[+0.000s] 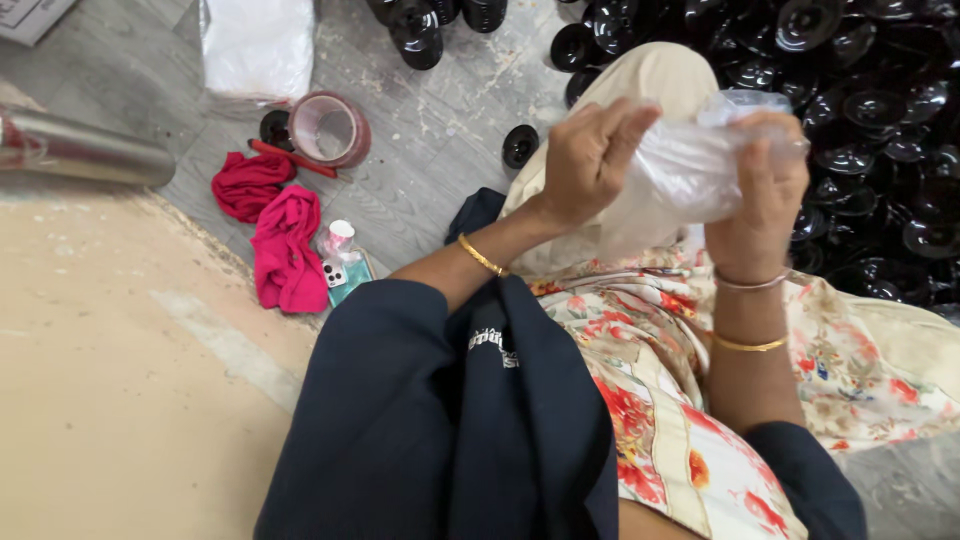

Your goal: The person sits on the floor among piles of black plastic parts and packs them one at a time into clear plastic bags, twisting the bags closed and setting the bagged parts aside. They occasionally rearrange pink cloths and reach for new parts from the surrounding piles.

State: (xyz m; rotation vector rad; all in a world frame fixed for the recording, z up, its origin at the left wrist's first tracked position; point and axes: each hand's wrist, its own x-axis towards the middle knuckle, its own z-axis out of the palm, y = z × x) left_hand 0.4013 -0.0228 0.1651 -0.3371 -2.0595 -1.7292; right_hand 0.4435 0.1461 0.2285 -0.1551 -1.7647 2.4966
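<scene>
Both my hands are raised over my lap and grip a thin clear plastic bag [690,165]. My left hand [590,160] pinches the bag's left side with fingers bent over it. My right hand [765,195] clutches its right side, fingers wrapped around the crumpled film. Whether anything is inside the bag cannot be told. I sit on the floor in a dark jacket and flowered clothes, with gold bangles on both wrists.
A big heap of glossy black round parts [870,110] fills the upper right floor. To the left lie a roll of tape [330,128], red and pink cloths [285,250], a phone [345,275], a clear bag pile [258,45] and a metal tube [85,150].
</scene>
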